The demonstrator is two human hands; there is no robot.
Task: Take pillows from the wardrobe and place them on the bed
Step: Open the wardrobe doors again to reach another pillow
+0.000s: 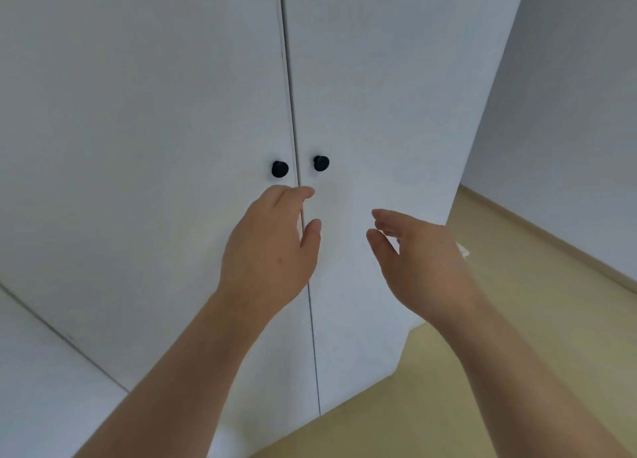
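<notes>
Before the shut wardrobe [172, 113], left hand [272, 251] and right hand [424, 261] reach up — fingers apart, holding nothing (pillows unseen) — each must grab a black knob [280, 169] and pull.

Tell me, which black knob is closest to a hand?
The left knob, on the left door; the left hand's fingertips sit just below it. The right knob has no hand as close.

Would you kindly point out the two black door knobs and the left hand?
Left knob [280, 168], head view, on its round face.
Right knob [321, 163], head view, on its round face.
Left hand [272, 247], head view, on its back.
</notes>
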